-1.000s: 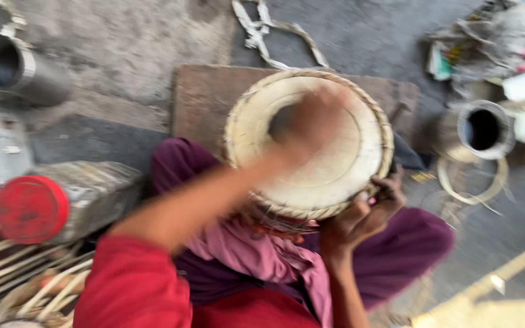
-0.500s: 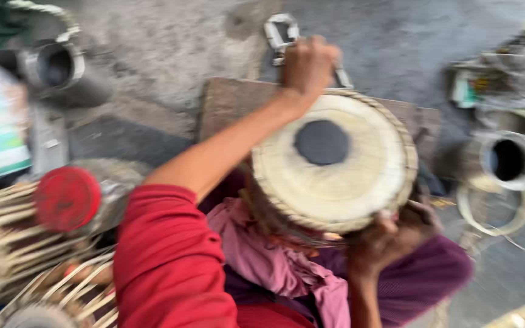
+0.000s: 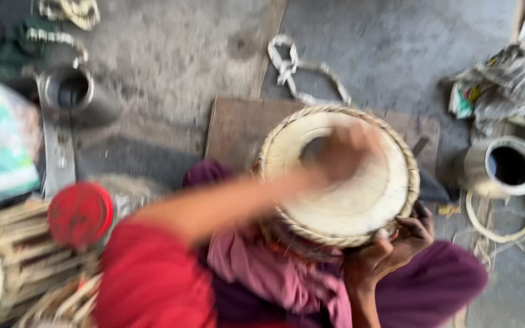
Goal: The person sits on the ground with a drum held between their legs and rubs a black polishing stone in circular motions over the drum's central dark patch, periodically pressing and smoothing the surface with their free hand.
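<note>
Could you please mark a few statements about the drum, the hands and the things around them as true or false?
1. The left hand is over the pale skin of the drum. True, though it is blurred.
2. The right hand rests flat on top of the drum skin. False: it grips the near rim from below.
3. The drum sits on a stand of its own. False: it rests in the person's lap, over a pink cloth.
4. A metal cylinder with an open dark mouth lies to the right of the drum. True.
5. The red round lid lies on the drum skin. False: it is far to the left, apart from the drum.
</note>
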